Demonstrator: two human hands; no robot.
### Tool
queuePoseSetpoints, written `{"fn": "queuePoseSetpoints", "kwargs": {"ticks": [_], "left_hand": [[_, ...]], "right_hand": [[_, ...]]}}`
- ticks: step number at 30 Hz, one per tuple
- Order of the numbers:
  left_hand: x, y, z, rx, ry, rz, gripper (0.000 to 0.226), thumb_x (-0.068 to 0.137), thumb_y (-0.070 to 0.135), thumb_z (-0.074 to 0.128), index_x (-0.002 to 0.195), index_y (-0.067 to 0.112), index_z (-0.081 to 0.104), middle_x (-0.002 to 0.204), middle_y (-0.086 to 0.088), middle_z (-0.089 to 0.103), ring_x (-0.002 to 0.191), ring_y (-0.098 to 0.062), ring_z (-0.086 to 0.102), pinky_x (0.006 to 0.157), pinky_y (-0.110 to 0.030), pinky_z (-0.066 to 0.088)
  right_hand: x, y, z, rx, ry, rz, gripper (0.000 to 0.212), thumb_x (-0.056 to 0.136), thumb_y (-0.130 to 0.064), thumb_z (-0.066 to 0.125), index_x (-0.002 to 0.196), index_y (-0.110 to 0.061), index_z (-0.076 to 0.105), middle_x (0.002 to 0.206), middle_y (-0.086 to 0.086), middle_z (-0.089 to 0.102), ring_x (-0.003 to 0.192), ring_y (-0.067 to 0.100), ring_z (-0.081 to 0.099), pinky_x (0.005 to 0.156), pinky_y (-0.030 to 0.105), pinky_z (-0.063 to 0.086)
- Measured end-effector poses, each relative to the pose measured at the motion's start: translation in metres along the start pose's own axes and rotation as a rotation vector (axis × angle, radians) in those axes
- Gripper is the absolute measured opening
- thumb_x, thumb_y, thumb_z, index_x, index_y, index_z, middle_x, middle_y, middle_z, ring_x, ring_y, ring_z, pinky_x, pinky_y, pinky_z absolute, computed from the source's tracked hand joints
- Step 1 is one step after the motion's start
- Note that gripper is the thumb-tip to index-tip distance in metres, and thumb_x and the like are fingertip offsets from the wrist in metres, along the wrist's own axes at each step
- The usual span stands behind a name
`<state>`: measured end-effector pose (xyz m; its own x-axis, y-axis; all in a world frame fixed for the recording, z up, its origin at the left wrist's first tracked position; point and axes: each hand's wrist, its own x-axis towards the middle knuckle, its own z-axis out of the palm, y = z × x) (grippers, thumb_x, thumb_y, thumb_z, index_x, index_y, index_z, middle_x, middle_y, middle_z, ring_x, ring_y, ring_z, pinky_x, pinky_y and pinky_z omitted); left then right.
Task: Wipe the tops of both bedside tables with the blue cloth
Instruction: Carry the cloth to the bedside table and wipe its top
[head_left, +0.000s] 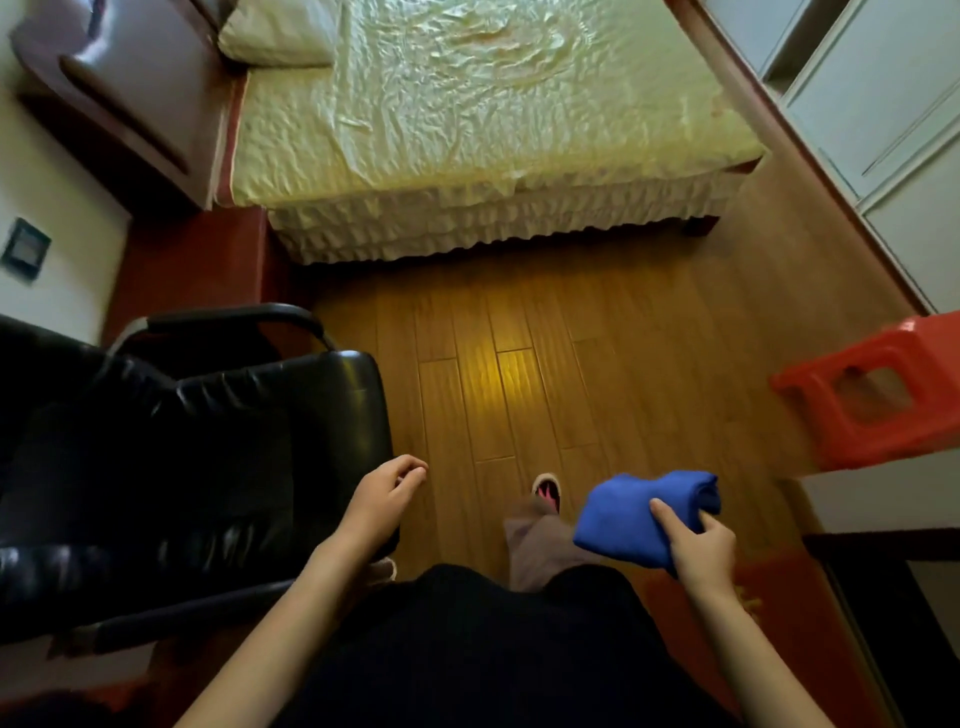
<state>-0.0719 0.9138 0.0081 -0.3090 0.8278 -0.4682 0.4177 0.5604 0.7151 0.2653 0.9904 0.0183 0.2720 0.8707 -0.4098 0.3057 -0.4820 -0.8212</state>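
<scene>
Blue cloth (631, 514), folded into a thick wad, sits in the right hand (701, 548), low on the right of the view and above the wooden floor (519, 332). The thumb lies flat along the top of the wad and the other fingers curl beneath it, so the cloth is pinched between them. No label or writing can be read on it.

The left hand (382, 499) holds nothing. Its fingers are loosely curled, with the thumb tip close to the forefinger, and it hangs just beside the front corner of a black leather armchair (208, 447) that fills the left side. Both forearms are bare, reaching out over dark clothing. Between the hands, one foot in a pink and white slipper (546, 491) stands on the floor, with a grey trouser leg above it.

Farther out, a red bedside table (197, 260) stands beyond the armchair, against the wall and touching the near corner of a bed (467, 130). The bed wears a pale yellow, wrinkled cover with a frilled skirt, and a pillow (280, 31) lies at its head. A red plastic stool (872, 395) stands at the right edge, near white cupboard doors (883, 104). A dark switch plate (25, 248) is on the left wall; any marking on it is too blurred to read
</scene>
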Motion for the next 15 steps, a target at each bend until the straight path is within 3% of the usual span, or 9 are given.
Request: {"fn": "queuePoseSetpoints", "kwargs": {"ticks": [1,4,9,15], "left_hand": [[0.018,0.01,0.004,-0.006,0.002,-0.006,0.023,0.098,0.027,0.048,0.112,0.019,0.064,0.102,0.004,0.065,0.097,-0.007,0.06,0.074,-0.016,0.043],[0.068,0.033,0.013,-0.04,0.034,-0.063,0.023,0.098,0.027,0.048,0.111,0.019,0.065,0.1,0.004,0.066,0.095,-0.007,0.06,0.074,-0.017,0.044],[0.114,0.063,0.013,-0.137,0.156,-0.245,0.022,0.099,0.027,0.048,0.108,0.019,0.066,0.103,0.003,0.066,0.1,-0.012,0.06,0.079,-0.022,0.044],[0.146,0.074,0.006,-0.261,0.301,-0.463,0.018,0.098,0.026,0.048,0.093,0.029,0.066,0.098,0.002,0.068,0.096,-0.017,0.063,0.084,-0.033,0.048]], "right_hand": [[0.023,-0.005,0.0,-0.013,0.001,-0.003,0.024,0.085,-0.007,0.069,0.103,0.009,0.064,0.091,0.014,0.064,0.081,0.024,0.059,0.069,0.03,0.044],[0.094,-0.035,0.009,-0.055,-0.043,-0.01,0.025,0.086,-0.01,0.069,0.102,0.009,0.064,0.09,0.014,0.065,0.079,0.025,0.059,0.058,0.028,0.043],[0.193,-0.113,0.046,-0.118,-0.215,-0.05,0.013,0.084,-0.012,0.07,0.089,0.0,0.065,0.085,0.011,0.068,0.074,0.013,0.061,0.06,0.023,0.045],[0.269,-0.2,0.132,-0.187,-0.513,-0.098,0.013,0.083,-0.014,0.072,0.074,-0.02,0.064,0.077,0.0,0.07,0.08,0.018,0.068,0.077,0.042,0.054]]}}
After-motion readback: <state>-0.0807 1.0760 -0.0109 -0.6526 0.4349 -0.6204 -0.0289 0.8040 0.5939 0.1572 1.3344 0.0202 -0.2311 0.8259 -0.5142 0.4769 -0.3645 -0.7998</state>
